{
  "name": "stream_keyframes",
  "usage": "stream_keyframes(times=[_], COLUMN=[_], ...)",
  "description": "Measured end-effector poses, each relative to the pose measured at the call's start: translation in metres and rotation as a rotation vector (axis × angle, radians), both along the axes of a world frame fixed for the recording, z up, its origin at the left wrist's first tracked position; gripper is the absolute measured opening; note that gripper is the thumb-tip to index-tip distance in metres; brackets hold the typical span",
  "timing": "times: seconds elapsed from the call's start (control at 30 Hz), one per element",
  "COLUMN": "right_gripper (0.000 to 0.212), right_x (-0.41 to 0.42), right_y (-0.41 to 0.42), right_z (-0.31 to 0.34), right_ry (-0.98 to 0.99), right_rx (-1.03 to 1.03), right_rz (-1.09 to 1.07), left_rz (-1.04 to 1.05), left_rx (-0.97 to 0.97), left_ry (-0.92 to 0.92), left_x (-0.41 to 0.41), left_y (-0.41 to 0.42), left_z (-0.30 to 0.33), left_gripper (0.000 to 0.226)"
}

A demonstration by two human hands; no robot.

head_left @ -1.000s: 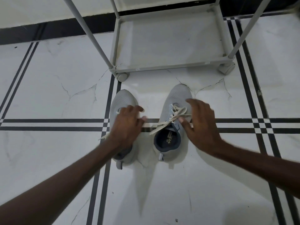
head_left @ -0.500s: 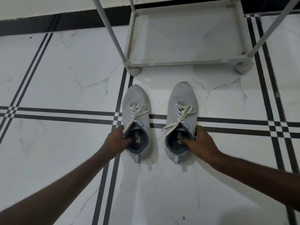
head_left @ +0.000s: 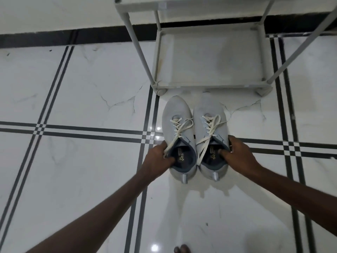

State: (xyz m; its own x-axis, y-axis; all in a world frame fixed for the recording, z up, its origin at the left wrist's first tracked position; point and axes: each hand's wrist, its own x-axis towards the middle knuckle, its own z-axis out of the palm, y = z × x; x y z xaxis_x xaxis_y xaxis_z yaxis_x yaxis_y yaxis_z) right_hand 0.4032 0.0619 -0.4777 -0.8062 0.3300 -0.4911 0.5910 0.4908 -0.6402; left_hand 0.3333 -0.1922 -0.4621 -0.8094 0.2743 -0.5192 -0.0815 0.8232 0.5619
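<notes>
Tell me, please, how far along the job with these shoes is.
Done: the left shoe and right shoe are paired, toes toward the rack. In hand: the left hand and right hand each grip one collar. Left: probably setting them on the bottom shelf.

Two grey shoes (head_left: 177, 115) (head_left: 209, 111), two grips (head_left: 158, 158) (head_left: 239, 155), one white rack (head_left: 209, 86)

The rack (head_left: 209, 87) blocks ahead of the shoes (head_left: 177, 114); floor (head_left: 82, 92) open sideways.

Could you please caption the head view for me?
Left hand grips the left sneaker, right hand the right sneaker, before a white rack.
</notes>
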Motion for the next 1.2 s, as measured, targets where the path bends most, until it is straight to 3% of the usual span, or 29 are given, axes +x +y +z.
stream_keyframes(times=[0.2,0.43,0.67,0.87,1.2], right_gripper=[0.028,0.026,0.028,0.018,0.020], right_x=[0.014,0.018,-0.022,-0.098,-0.271], right_y=[0.008,0.029,0.083,0.117,0.144], right_z=[0.148,0.346,0.467,0.493,0.414], right_ry=[0.077,0.210,0.284,0.309,0.170], right_rx=[0.008,0.012,0.035,0.083,0.095], right_rz=[0.028,-0.069,-0.090,-0.108,-0.192], left_rz=[0.013,0.026,0.032,-0.001,-0.046], left_rx=[0.075,0.171,0.219,0.194,0.137], left_ry=[0.026,0.072,0.105,0.147,0.082], left_x=[0.010,0.010,-0.028,-0.103,-0.295], left_y=[0.005,0.028,0.075,0.116,0.158], left_z=[0.147,0.339,0.462,0.493,0.419], left_gripper=[0.035,0.032,0.036,0.058,0.040])
